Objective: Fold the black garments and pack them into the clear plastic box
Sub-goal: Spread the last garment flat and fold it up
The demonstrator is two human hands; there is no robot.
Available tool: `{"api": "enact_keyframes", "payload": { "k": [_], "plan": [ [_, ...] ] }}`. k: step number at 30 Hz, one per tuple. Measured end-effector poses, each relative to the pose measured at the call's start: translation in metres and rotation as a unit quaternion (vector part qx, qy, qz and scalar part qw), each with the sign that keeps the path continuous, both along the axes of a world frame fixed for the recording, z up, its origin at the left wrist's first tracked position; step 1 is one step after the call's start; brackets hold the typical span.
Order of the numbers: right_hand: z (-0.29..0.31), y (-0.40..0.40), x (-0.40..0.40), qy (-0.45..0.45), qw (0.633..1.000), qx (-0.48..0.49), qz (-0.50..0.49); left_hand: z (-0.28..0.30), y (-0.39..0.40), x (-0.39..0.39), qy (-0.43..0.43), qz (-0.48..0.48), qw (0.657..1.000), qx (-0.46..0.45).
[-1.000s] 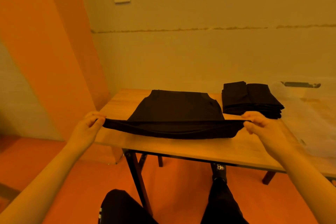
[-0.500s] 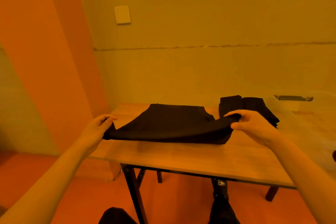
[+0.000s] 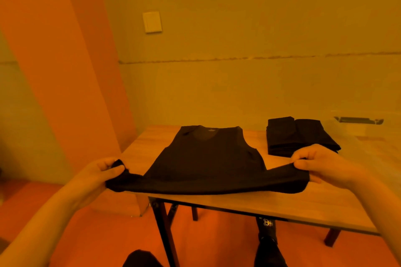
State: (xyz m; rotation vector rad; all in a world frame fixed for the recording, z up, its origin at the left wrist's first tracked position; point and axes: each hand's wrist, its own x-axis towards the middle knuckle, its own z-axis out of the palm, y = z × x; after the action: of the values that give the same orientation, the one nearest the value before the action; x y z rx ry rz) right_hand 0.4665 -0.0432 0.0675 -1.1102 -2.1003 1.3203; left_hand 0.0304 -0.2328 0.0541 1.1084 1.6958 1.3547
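Vest [image 3: 208,158], black, sleeveless, scoop-necked, spread flat on wooden table [image 3: 282,199], hem lifted off near edge. Pinched at left hem corner by left hand [image 3: 98,173], at right hem corner by right hand [image 3: 321,165], fingers curled tight on cloth. Probably light, soft, limp, stretchy; best held by corners. Folded black stack [image 3: 299,136] beside it; clear box [image 3: 364,128] faint at far right.

vest [image 3: 206,158]: folded → opened flat | hem: pulled back toward table's [image 3: 282,204] near edge
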Motion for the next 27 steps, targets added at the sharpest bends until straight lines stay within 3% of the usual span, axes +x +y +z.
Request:
{"api": "enact_keyframes", "payload": {
  "k": [6, 11, 15, 20, 23, 27],
  "plan": [
    [0.008, 0.014, -0.008, 0.017, 0.998, -0.065, -0.005, -0.004, 0.012, -0.007, -0.048, 0.07, 0.995, 0.054],
    [0.018, 0.03, -0.031, -0.016, 0.996, 0.061, -0.063, 0.001, 0.038, -0.005, -0.025, 0.125, 0.987, 0.097],
    [0.025, 0.028, -0.029, 0.037, 0.989, 0.108, -0.098, 0.01, 0.04, 0.0, -0.026, 0.134, 0.983, 0.119],
    [0.026, 0.007, -0.013, 0.169, 0.985, 0.008, -0.033, 0.018, 0.021, 0.006, -0.047, 0.118, 0.982, 0.139],
    [0.03, -0.009, 0.001, 0.18, 0.983, -0.017, 0.037, 0.022, 0.003, 0.012, -0.055, 0.116, 0.981, 0.149],
    [0.033, -0.016, 0.014, 0.201, 0.979, -0.025, 0.036, 0.032, -0.016, 0.018, -0.053, 0.106, 0.98, 0.161]
  ]
}}
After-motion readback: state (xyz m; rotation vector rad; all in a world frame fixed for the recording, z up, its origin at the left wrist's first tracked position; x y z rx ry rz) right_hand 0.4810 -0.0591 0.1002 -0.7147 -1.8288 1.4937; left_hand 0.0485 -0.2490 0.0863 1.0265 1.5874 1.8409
